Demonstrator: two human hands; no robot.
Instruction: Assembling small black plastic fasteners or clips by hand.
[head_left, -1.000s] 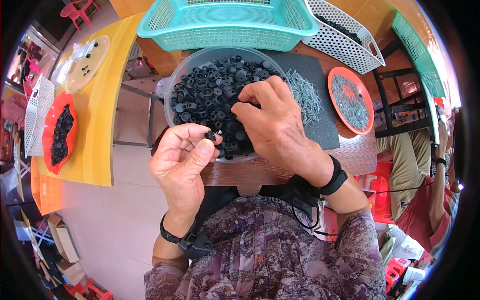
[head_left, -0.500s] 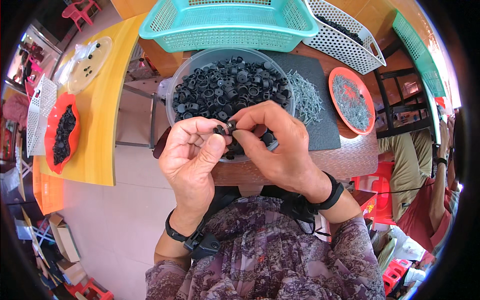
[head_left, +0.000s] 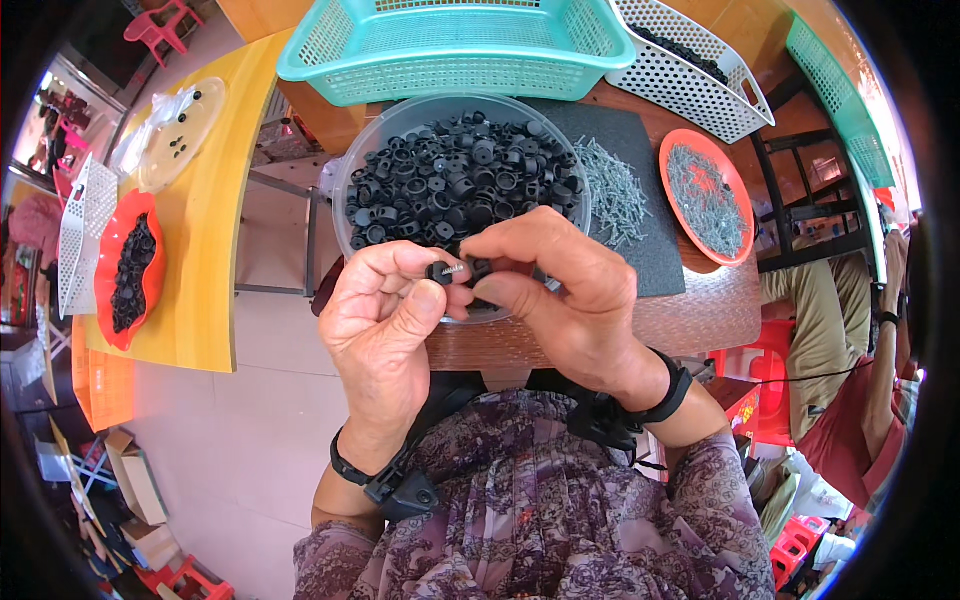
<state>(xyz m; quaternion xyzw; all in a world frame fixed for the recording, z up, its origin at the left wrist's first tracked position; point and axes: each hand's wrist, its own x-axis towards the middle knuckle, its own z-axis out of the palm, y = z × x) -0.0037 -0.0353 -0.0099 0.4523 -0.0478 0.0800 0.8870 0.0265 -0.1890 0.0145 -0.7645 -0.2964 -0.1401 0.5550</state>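
Note:
Between its thumb and fingers my left hand (head_left: 380,325) pinches a small black plastic part (head_left: 437,272). A silver screw (head_left: 454,269) sticks out of that part toward the right. My right hand (head_left: 575,295) is closed on another small black plastic part (head_left: 479,268), mostly covered by the fingertips and just right of the screw's tip. Both hands are over the near rim of a clear round tub (head_left: 343,200), heaped with black plastic parts (head_left: 460,175), some of them ring-shaped.
Loose screws (head_left: 612,195) lie on a dark mat (head_left: 660,262) beside an orange-red plate (head_left: 745,190) of screws. Behind stand a teal basket (head_left: 450,88) and a white basket (head_left: 690,105). A red tray (head_left: 150,275) of black parts sits on the yellow table (head_left: 205,300). A person (head_left: 840,430) sits at right.
My right hand has shifted slightly right and down with its part. The screw's shaft now shows between the two black parts, which were closer together before.

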